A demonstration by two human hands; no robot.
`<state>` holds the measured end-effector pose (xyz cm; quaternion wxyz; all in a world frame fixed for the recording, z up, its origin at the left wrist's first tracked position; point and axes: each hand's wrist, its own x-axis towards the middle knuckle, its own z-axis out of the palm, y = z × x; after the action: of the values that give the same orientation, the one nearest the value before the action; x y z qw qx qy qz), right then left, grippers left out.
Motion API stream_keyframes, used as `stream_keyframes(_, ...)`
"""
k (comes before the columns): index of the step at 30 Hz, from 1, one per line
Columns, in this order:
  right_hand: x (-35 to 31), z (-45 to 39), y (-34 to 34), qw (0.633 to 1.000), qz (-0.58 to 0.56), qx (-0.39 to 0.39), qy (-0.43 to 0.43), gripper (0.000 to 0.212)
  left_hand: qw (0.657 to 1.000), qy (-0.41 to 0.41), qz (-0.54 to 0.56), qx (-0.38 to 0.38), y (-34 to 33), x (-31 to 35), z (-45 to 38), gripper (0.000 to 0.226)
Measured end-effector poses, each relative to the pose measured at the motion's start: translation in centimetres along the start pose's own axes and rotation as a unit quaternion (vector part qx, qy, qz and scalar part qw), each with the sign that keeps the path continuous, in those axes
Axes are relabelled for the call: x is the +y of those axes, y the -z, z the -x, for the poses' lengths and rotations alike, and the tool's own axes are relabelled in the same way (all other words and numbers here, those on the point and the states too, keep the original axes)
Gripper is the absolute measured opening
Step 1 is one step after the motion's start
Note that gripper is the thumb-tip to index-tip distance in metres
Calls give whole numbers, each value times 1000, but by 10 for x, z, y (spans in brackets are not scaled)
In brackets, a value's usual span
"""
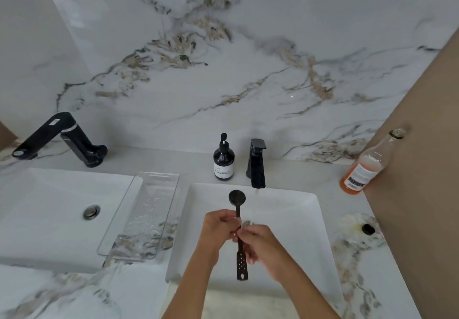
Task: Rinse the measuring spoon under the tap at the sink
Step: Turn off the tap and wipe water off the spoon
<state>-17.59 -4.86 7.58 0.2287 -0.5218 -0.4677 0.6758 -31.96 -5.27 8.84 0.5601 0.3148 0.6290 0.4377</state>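
We are holding the measuring spoon [239, 234] over the sink [308, 219] | left hand [219, 226] and right hand [258, 240] fingers are closing round its handle | bowl sitting beside the tap [257, 167] stream, not under it | wet handle risking slipping.

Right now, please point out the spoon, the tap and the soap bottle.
spoon [237, 197], head view, on its bowl.
tap [257, 169], head view, on its body.
soap bottle [223, 162], head view, on its dark body.
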Motion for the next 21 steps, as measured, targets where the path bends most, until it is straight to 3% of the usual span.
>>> stream_keyframes(7,-13,9,-4,999,23,-5,29,31,1000,-20,1,-3,6,13,4,11)
stream_keyframes(14,-92,-28,40,978,-5,198,65,16,999,3,44,12,15,11,3,11)
stream_keyframes(21,-148,-83,62,967,-50,246,32,32,998,9,60,10,20,3,6,11)
